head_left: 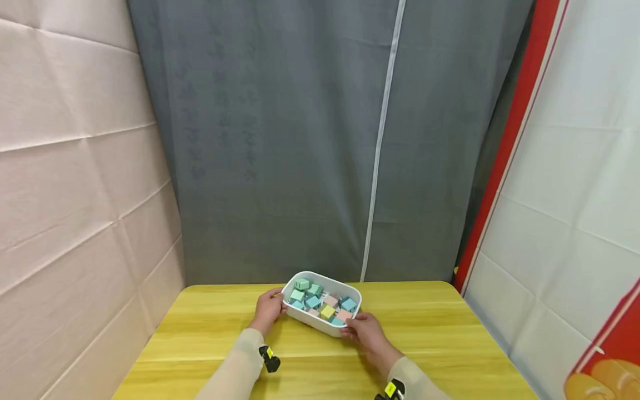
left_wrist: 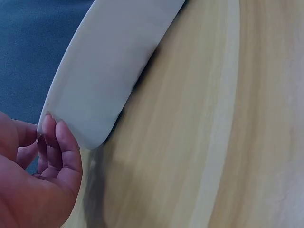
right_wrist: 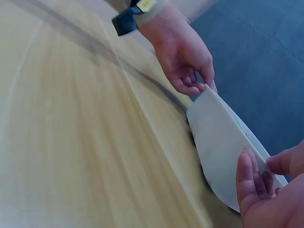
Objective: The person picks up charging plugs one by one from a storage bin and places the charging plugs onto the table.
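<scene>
Found at lower centre of head view: white tray holding pastel blocks. Pinched at left end by left hand, lower-right corner by right hand, apparently for balance.

You hold a white, smooth-walled, open-topped rectangular container with rounded corners, your left hand pinching its left end and your right hand its near right corner. Its opening faces up, and its long sides slant from far left to near right. Inside you see small pastel blocks lying jumbled: green ones grouped toward the far left, blue and pink ones mixed rightward, and a yellow one near the front wall.
</scene>
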Demonstrator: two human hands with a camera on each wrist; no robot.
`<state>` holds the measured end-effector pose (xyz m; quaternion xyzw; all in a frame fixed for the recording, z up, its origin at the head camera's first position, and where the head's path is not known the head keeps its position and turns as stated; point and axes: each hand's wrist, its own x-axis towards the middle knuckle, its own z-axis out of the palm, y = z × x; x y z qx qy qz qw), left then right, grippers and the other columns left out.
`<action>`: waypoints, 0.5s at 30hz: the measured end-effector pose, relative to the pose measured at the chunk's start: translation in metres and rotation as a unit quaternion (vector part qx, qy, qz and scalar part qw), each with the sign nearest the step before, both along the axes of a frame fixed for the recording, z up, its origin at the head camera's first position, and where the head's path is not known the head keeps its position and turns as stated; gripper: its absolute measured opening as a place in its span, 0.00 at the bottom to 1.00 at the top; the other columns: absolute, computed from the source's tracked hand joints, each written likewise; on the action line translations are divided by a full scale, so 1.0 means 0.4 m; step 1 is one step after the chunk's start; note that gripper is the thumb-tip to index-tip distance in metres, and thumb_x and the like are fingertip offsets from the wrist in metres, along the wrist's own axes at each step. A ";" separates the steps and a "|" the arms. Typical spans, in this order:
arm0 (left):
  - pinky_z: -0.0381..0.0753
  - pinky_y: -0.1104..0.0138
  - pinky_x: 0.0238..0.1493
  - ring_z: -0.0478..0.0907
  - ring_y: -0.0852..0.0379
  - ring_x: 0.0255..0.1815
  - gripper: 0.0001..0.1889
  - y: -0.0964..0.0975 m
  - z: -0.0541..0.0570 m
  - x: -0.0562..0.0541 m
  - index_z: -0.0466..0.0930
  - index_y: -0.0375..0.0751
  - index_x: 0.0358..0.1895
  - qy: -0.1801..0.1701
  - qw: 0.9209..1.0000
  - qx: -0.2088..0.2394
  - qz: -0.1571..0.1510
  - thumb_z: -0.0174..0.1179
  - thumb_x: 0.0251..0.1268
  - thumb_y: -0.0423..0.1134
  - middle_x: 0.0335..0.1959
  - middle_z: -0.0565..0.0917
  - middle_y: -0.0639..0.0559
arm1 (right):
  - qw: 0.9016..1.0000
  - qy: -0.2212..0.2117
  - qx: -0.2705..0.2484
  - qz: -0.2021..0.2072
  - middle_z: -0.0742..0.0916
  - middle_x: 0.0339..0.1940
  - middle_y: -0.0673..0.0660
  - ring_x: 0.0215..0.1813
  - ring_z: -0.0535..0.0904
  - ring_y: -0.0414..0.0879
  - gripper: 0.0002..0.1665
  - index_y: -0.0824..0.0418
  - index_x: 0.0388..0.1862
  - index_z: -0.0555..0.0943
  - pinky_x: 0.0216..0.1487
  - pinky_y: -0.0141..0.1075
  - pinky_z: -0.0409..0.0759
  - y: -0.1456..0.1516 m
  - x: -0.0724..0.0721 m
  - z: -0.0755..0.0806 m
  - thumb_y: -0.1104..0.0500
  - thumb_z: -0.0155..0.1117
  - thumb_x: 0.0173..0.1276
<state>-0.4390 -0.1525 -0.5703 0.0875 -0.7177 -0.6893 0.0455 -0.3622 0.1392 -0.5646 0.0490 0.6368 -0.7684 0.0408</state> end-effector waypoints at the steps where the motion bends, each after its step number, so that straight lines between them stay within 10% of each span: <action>1: 0.86 0.67 0.35 0.80 0.58 0.29 0.20 -0.001 0.001 -0.002 0.78 0.27 0.74 -0.001 1.000 -0.004 0.000 0.53 0.88 0.33 0.32 0.83 0.45 | 1.000 -0.003 -0.002 0.002 0.86 0.40 0.67 0.36 0.89 0.45 0.19 0.79 0.61 0.64 0.42 0.32 0.90 -0.002 0.005 0.000 0.70 0.60 0.83; 15: 0.86 0.62 0.44 0.81 0.49 0.38 0.20 -0.008 0.020 -0.005 0.79 0.28 0.72 -0.023 0.999 -0.043 -0.014 0.52 0.90 0.36 0.40 0.82 0.43 | 1.000 -0.019 -0.024 -0.004 0.88 0.37 0.64 0.35 0.90 0.44 0.19 0.79 0.59 0.64 0.43 0.35 0.92 -0.048 0.074 -0.011 0.71 0.62 0.82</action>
